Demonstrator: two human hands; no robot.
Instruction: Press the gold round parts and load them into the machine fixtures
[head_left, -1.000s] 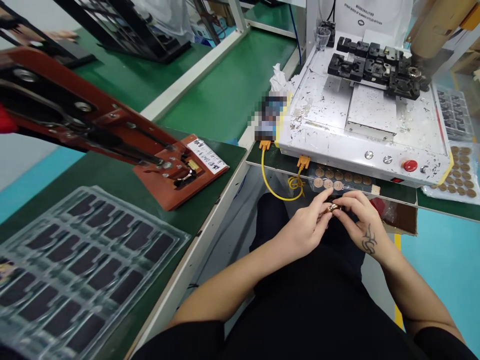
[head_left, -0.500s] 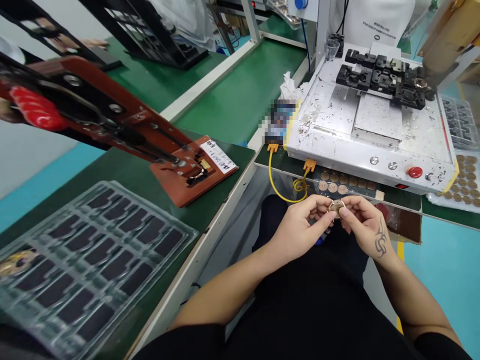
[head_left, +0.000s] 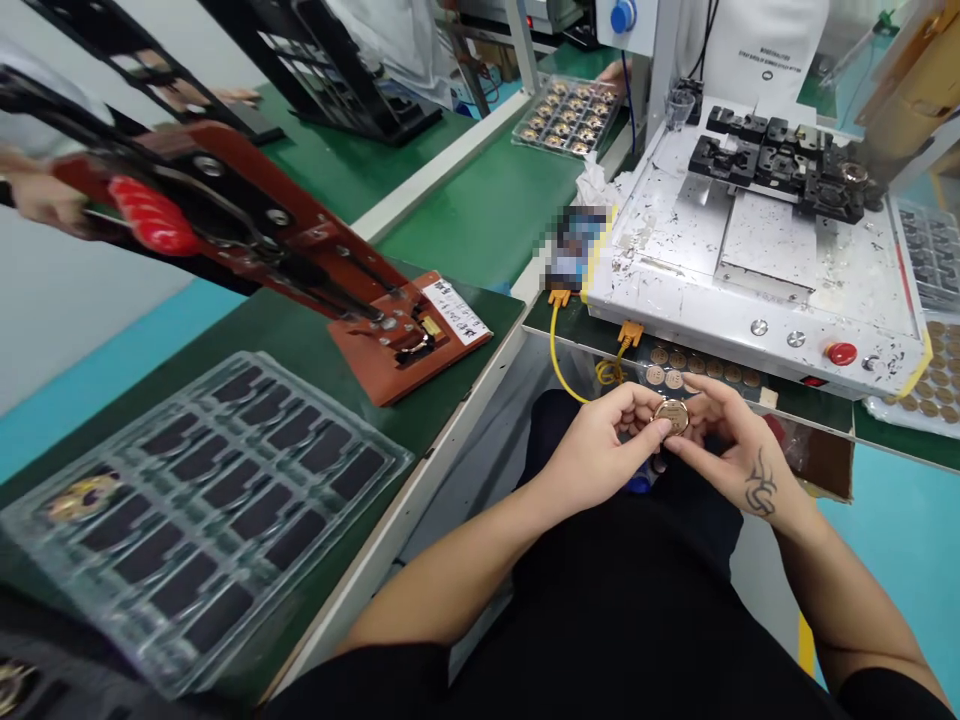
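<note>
In front of my body I hold a round gold watch case (head_left: 670, 416), its flat brownish face turned up with faint marks on it. My left hand (head_left: 611, 435) pinches its left side between thumb and curled fingers. My right hand (head_left: 724, 440) is at its right side, the thumb by the lower edge and other fingers curled behind; its index finger is raised off the rim. The undersides of the fingers are hidden. Beyond my hands, round brown stickers (head_left: 664, 376) lie on a clear sheet at the bench edge.
A white machine (head_left: 667, 270) with black fixtures (head_left: 776, 160) and a red button (head_left: 840, 353) stands ahead. To the left are a brown hand press (head_left: 375, 385) and a clear tray (head_left: 330, 440) with dark compartments. Another person's hand (head_left: 49, 195) is near the press's red handle (head_left: 154, 215). A filled tray (head_left: 568, 115) stands farther back.
My right index finger has lifted from the watch case and its thumb has shifted to the lower edge. A filled tray with a person's hand beside it has come into view at the back.
</note>
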